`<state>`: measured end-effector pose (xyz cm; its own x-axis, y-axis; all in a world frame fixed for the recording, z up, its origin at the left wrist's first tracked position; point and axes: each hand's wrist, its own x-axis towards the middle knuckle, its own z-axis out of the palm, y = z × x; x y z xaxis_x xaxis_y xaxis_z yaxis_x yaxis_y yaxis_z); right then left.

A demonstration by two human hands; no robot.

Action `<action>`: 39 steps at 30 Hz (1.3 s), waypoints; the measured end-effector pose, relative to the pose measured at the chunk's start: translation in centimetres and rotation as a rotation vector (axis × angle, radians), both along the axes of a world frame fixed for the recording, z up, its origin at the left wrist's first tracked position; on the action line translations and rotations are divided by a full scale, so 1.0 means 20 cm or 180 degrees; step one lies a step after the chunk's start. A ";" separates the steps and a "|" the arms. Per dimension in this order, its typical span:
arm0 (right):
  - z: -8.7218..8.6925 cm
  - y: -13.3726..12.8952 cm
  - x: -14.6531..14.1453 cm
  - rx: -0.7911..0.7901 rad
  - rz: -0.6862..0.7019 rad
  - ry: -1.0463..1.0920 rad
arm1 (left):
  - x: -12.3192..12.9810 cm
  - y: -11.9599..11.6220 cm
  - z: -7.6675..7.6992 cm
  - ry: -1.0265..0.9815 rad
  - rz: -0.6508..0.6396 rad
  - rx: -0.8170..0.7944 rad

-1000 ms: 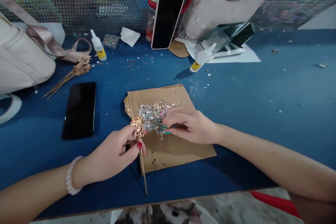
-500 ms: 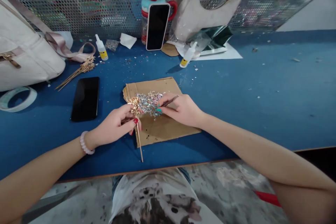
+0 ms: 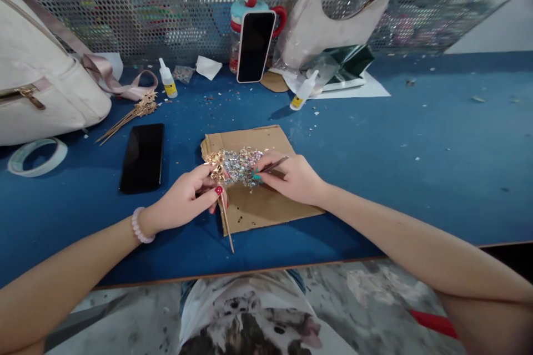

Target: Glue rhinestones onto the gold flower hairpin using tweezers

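Note:
My left hand [image 3: 195, 195] pinches a gold hair stick [image 3: 227, 221] just below its ornate flower head, the shaft slanting down toward the table's front edge. Fingers closed, my right hand [image 3: 291, 177] grips slim dark tweezers [image 3: 276, 164]. Their tips are hidden by my fingers, over a pile of small glittering rhinestones [image 3: 239, 165]. The pile lies on a piece of brown cardboard [image 3: 266, 208], right beside the gold flower head. A few dark specks dot the cardboard's near part.
To the left lie a black phone [image 3: 142, 158], a tape roll [image 3: 37, 157], more gold hair sticks [image 3: 129, 116] and a white bag [image 3: 50, 83]. Glue bottles [image 3: 168, 79] stand farther back. Another phone [image 3: 255, 47] leans on a cup [image 3: 244, 10] near the perforated metal panel [image 3: 145, 11].
The whole view has shifted slightly, so things sit a little farther right. Both hands keep their holds, nearly still over the cardboard.

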<state>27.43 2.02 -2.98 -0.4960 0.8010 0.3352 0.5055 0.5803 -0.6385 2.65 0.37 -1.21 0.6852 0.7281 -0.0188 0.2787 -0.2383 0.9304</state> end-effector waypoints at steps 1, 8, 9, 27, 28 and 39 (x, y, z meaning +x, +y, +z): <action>0.00 0.00 0.00 0.0014 -0.0017 0.0016 | 0.00 0.00 0.00 0.0004 -0.0003 0.0011; 0.01 0.00 0.00 0.0021 -0.0065 0.0007 | 0.00 -0.01 0.01 0.0057 0.0012 0.0094; 0.01 0.00 0.00 0.0017 -0.0052 -0.0008 | 0.01 -0.01 0.01 0.0059 0.0014 0.0106; 0.00 -0.01 0.01 0.0140 0.0116 -0.0092 | 0.01 -0.01 0.02 0.0071 0.0045 0.0067; 0.00 -0.01 0.01 0.0128 0.0119 -0.0095 | 0.01 -0.01 0.02 0.0068 0.0045 0.0066; 0.00 -0.01 0.01 0.0172 0.0151 -0.0119 | 0.01 -0.01 0.02 0.0040 0.0050 0.0050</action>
<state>27.70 1.86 -2.94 -0.5461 0.7575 0.3578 0.4996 0.6373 -0.5867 2.78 0.10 -0.85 0.6734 0.7391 -0.0158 0.2941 -0.2482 0.9230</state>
